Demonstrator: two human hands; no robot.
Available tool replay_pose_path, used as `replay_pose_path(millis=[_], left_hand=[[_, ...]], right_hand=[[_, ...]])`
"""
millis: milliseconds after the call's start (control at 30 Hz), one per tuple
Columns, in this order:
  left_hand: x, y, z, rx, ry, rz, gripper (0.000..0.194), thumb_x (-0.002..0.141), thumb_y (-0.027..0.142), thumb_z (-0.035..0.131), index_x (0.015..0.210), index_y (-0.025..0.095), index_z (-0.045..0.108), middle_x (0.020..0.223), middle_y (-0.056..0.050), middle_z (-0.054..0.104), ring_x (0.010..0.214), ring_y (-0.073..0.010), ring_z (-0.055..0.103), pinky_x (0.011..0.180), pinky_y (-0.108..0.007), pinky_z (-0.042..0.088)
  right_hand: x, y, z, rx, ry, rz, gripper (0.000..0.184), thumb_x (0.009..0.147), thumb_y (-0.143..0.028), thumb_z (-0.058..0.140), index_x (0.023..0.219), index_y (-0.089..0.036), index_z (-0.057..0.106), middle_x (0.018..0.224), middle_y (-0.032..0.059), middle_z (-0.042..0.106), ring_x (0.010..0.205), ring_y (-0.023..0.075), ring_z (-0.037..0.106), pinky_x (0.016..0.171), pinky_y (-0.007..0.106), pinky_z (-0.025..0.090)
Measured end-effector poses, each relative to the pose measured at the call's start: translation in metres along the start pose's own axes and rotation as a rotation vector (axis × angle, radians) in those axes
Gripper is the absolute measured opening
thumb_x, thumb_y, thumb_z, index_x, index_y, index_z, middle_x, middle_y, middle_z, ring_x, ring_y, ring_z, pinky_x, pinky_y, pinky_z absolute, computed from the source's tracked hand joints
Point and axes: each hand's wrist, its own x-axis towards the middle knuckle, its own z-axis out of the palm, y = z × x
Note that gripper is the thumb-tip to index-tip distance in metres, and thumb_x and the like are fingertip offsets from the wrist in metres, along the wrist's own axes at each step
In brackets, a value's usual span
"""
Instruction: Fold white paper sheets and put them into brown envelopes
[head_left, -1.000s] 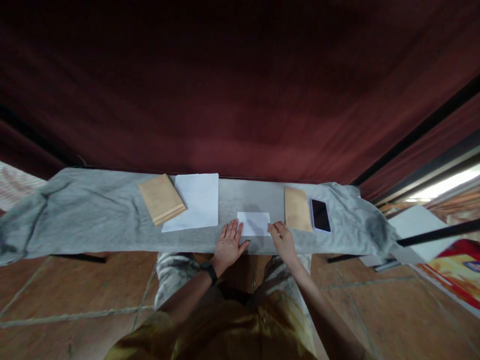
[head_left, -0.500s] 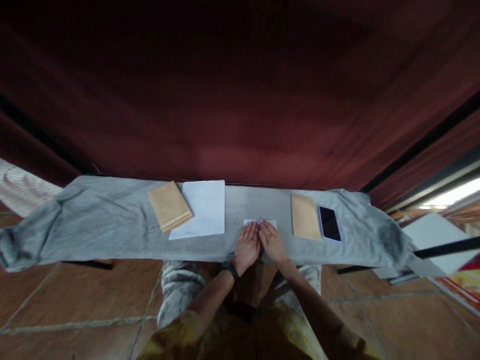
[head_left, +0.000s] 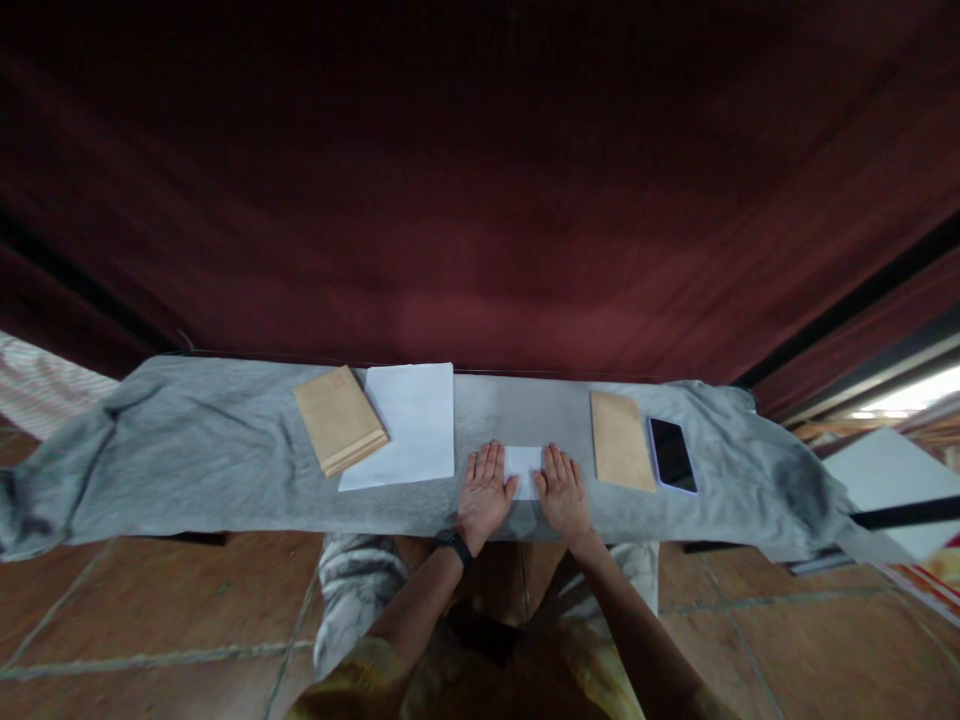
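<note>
A small white piece of paper (head_left: pixel 523 472), seemingly folded, lies flat on the grey cloth in front of me. My left hand (head_left: pixel 484 495) rests palm down over its left end, with the fingers stretched out. On the right end lies my right hand (head_left: pixel 563 493), also flat, its fingers pointing away from me. Between the two thumbs the middle of the paper shows; its ends are hidden under the hands.
Grey cloth (head_left: pixel 225 460) covers the narrow bench. To the left, a stack of brown envelopes (head_left: pixel 341 415) overlaps white paper sheets (head_left: pixel 420 425). A single brown envelope (head_left: pixel 622 440) and a phone (head_left: pixel 673 455) lie right. A dark red panel (head_left: pixel 480 250) stands behind.
My hands were close together at the middle of the paper; they have slid apart to its left and right ends. More of the paper's middle now shows.
</note>
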Motion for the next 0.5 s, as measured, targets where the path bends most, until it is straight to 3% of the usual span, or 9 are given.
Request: replay_pose_path(millis=[133,267,400,500], left_hand=[[-0.001,0.001,0.001,-0.005,0.025,0.004,0.064,0.103,0.047,0.034,0.155,0.009,0.038,0.162,-0.013,0.037,0.154,-0.0247,0.027,0.126,-0.047,0.024],[-0.002,-0.004,0.002,0.002,0.024,0.035,0.058,0.103,0.037,0.034,0.153,0.01,0.041,0.161,-0.013,0.039,0.153,-0.0239,0.028,0.126,-0.048,0.025],[-0.002,-0.003,0.003,-0.014,0.044,0.015,0.055,0.103,0.031,0.032,0.154,0.01,0.04,0.161,-0.012,0.039,0.153,-0.0238,0.029,0.126,-0.048,0.026],[0.004,0.014,0.003,-0.049,0.059,-0.007,0.055,0.104,0.03,0.03,0.153,0.008,0.041,0.161,-0.014,0.039,0.152,-0.0255,0.03,0.125,-0.05,0.029]], right_hand=[[0.012,-0.017,-0.004,0.0,-0.019,0.019,0.052,0.105,-0.03,0.035,0.151,-0.009,0.044,0.156,0.0178,0.045,0.144,0.0309,0.042,0.119,0.051,0.029],[0.019,-0.034,-0.004,0.045,-0.057,-0.106,0.049,0.104,-0.026,0.034,0.151,-0.014,0.047,0.158,0.0134,0.044,0.146,0.0279,0.041,0.119,0.05,0.031],[0.011,-0.034,0.002,0.017,-0.047,-0.099,0.05,0.103,-0.027,0.04,0.151,-0.017,0.047,0.158,0.0141,0.044,0.146,0.0288,0.04,0.119,0.052,0.031],[0.002,-0.029,0.01,-0.024,-0.019,-0.048,0.052,0.102,-0.025,0.04,0.153,-0.015,0.044,0.161,0.0149,0.04,0.148,0.0286,0.037,0.12,0.051,0.03]])
